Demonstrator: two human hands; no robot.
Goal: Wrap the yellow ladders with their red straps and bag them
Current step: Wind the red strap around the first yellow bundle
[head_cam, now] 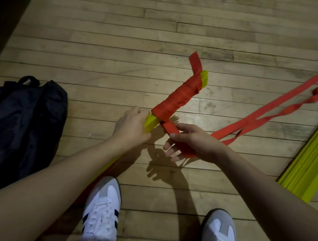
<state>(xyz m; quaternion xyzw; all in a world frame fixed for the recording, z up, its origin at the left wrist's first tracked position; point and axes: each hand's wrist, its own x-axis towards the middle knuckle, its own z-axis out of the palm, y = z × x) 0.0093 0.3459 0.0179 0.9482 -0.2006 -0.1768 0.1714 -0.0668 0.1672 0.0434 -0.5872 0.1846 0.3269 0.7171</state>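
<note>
Wrapping floppy red fabric strap (177, 100) round stiff yellow plastic ladder bundle (151, 122)
L hand (132, 125) gripping bundle end, R hand (193, 141) pinching strap w/ tension; soft, light, slips loose.

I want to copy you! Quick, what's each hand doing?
Left hand: grips the yellow ladder bundle.
Right hand: pinches the red strap.

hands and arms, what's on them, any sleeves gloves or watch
Both arms are bare up to the frame edge, with no sleeves in view. The left hand and right hand wear no gloves. No rings, watch or wristbands show on either wrist.
</note>
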